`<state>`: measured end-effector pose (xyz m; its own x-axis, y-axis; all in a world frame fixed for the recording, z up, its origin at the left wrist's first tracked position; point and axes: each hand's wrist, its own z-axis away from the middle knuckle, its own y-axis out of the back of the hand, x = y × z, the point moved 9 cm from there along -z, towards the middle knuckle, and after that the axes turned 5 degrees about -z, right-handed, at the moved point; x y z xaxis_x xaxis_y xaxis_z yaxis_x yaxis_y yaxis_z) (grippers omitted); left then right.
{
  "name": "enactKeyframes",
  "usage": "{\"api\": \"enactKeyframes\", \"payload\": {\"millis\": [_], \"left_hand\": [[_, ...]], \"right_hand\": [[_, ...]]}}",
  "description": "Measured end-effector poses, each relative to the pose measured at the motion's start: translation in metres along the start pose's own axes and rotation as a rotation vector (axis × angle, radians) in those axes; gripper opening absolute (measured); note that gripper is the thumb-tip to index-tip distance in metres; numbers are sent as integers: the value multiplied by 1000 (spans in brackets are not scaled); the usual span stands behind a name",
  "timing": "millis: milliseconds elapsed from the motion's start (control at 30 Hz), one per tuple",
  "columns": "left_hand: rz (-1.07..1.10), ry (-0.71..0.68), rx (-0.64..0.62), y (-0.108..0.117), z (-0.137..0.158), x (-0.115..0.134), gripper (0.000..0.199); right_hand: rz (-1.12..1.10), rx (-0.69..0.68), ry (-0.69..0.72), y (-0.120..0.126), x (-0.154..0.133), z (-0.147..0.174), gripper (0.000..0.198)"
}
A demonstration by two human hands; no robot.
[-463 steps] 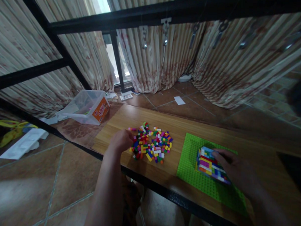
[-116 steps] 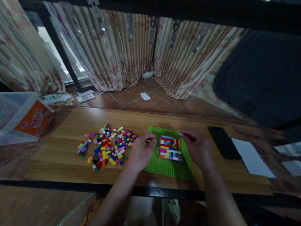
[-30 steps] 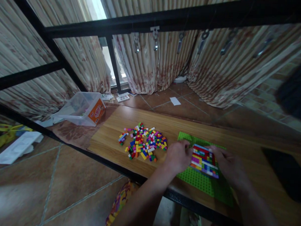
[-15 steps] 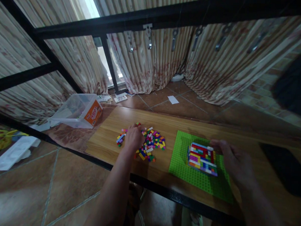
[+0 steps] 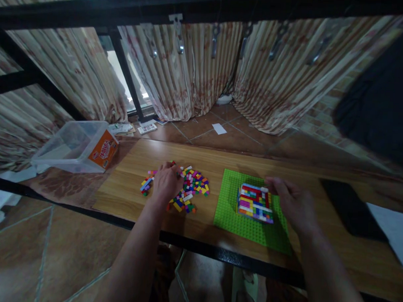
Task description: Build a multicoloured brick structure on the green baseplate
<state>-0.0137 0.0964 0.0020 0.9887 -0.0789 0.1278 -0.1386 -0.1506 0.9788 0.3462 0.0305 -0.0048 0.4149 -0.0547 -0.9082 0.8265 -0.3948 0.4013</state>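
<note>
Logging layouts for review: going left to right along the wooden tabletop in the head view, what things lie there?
Loose colourful bricks, green baseplate bearing a brick build, black flat object, white sheet.

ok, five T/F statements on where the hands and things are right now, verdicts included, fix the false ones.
1. The left hand is at the loose brick pile. True.
2. The multicoloured brick build sits on the green baseplate. True.
3. The loose brick pile is right of the green baseplate in the view. False: it is left of it.
4. The clear plastic bin has an orange label. True.
5. The right hand is inside the clear plastic bin. False: the right hand is beside the brick build, on its right side in the view.
</note>
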Motion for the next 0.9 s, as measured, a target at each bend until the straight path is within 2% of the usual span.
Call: {"api": "enactKeyframes", "payload": {"millis": [300,433,533,633,733,900], "left_hand": [[-43,11,-6,0,-2,4,18],[24,63,44,13,2,0,16],[174,60,133,28,8,3,15],[414,-53,197,35,15,22,14],[589,-175,218,37,24,53,12],[720,-282,145,37,40,105,11]], "right_hand": [[8,7,38,3,-5,-1,36],[-1,23,35,6,-7,-1,33],[-39,52,54,7,-11,0,33],[-126,91,100,6,-23,5,31],[-251,84,145,-1,-42,13,27],[-368,-106,162,-31,-72,29,21]]}}
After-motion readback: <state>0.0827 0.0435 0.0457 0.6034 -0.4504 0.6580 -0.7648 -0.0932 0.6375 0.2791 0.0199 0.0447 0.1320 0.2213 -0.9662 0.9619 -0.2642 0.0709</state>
